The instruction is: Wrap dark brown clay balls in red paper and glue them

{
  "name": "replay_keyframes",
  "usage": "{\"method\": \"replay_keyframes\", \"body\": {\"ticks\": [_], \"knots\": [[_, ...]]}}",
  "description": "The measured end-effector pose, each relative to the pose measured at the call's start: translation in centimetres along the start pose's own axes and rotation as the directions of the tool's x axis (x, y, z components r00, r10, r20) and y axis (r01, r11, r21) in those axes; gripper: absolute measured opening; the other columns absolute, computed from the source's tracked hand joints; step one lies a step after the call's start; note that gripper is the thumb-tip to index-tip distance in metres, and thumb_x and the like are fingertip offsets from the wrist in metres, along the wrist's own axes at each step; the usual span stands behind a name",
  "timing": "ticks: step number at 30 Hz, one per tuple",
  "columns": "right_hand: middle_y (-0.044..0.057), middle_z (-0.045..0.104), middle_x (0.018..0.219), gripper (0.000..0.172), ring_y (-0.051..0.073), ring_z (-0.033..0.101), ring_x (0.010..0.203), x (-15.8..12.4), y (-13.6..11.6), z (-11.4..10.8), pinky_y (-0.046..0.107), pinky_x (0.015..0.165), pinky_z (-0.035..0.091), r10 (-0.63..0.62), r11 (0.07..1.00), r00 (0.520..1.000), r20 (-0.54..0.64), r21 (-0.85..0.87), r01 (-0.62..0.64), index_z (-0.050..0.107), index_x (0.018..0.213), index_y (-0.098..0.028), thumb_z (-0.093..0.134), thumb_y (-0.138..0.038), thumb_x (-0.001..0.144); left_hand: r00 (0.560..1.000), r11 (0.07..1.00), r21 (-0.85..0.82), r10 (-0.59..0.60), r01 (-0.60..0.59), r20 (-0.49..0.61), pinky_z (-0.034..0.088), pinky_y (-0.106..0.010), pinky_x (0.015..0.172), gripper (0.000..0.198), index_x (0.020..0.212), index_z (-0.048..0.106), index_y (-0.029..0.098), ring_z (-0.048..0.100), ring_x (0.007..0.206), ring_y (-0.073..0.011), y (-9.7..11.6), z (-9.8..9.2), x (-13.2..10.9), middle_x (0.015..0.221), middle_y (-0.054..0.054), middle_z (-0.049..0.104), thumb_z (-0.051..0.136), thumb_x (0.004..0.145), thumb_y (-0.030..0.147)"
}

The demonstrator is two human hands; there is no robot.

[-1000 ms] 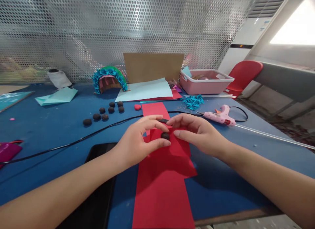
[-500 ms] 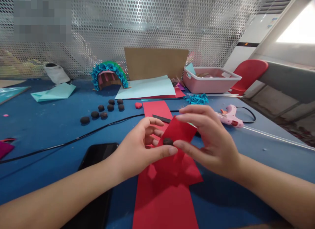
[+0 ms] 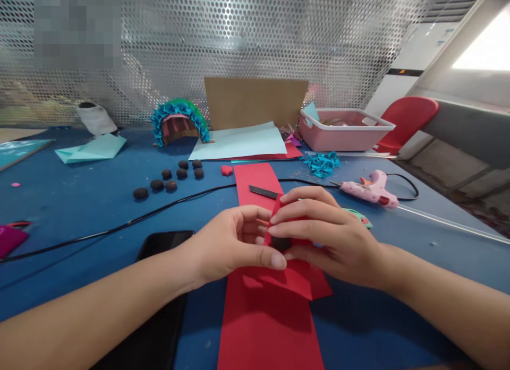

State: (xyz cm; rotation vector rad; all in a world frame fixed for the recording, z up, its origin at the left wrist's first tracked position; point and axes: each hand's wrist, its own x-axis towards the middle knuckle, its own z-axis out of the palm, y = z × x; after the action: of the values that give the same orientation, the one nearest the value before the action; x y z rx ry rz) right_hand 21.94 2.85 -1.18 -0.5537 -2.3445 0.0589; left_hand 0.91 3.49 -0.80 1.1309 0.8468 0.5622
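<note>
Between my hands is a piece of red paper (image 3: 292,278) with a dark brown ball (image 3: 280,243) resting against it. My left hand (image 3: 247,241) grips the paper's left side, thumb in front and the other fingers partly hidden behind. Bent over the ball and paper from the right is my right hand (image 3: 322,234), its fingertips pressing the paper's upper edge and its thumb below the ball. Beneath them a long red paper strip (image 3: 271,333) lies on the table. A craft knife blade (image 3: 263,191) rests on the strip's far part, its green handle (image 3: 360,217) mostly hidden by my right hand.
Several dark balls (image 3: 181,173) lie left of the strip, near a small red lump (image 3: 227,170). A black cable (image 3: 159,206) crosses the table. A phone (image 3: 159,317) lies under my left forearm. To the right are a pink glue gun (image 3: 374,188) and a pink basket (image 3: 342,139).
The red paper has been folded down around the ball. My right hand has lowered and closed over it, while my left thumb stays in front.
</note>
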Motion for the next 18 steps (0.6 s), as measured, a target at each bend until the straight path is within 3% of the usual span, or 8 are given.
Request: {"method": "replay_keyframes", "body": {"ticks": [4,8,13,18], "knots": [[0.003,0.07,0.089,0.016,0.019,0.063,0.096,0.28,-0.25,-0.34,0.037,0.091,0.053,0.06,0.997,0.997,-0.056,0.053,-0.057,0.06,0.103,-0.025,0.063,-0.024,0.087,0.991,0.999,0.007,-0.052,0.051,0.124,0.048,-0.022,0.07,0.028,0.093,0.068,0.017,0.064,0.078,-0.0117,-0.02,-0.07,-0.08,0.084,0.001,0.07,0.08,0.068,0.017],[0.005,0.069,0.092,0.023,0.02,0.06,0.1,0.26,-0.55,-0.54,0.034,0.088,0.054,0.143,0.99,0.982,-0.123,0.032,-0.14,0.058,0.107,-0.022,0.065,-0.021,0.085,0.996,1.0,-0.023,-0.016,0.018,0.086,0.049,-0.018,0.07,0.02,0.094,0.07,0.018,0.065,0.076,-0.0087,-0.06,-0.03,-0.27,0.086,0.001,0.072,0.075,0.075,0.016],[0.005,0.07,0.093,0.024,0.021,0.059,0.103,0.25,-0.4,-0.28,0.037,0.093,0.05,0.082,0.994,0.99,-0.114,-0.06,-0.09,0.062,0.102,-0.022,0.072,-0.024,0.08,0.992,0.998,-0.056,0.041,-0.035,0.121,0.048,-0.016,0.068,0.025,0.1,0.07,0.019,0.064,0.073,-0.0073,0.17,0.43,-0.49,0.079,0.003,0.071,0.072,0.076,0.01],[0.009,0.065,0.103,0.016,0.023,0.057,0.104,0.27,-0.48,-0.11,0.042,0.095,0.047,0.095,0.983,0.982,-0.162,-0.139,-0.118,0.064,0.094,-0.022,0.071,-0.028,0.08,0.992,0.997,0.002,0.075,-0.076,0.101,0.051,-0.023,0.075,0.026,0.097,0.069,0.016,0.066,0.081,-0.0142,0.41,0.56,-0.63,0.088,-0.002,0.073,0.075,0.076,0.03]]}}
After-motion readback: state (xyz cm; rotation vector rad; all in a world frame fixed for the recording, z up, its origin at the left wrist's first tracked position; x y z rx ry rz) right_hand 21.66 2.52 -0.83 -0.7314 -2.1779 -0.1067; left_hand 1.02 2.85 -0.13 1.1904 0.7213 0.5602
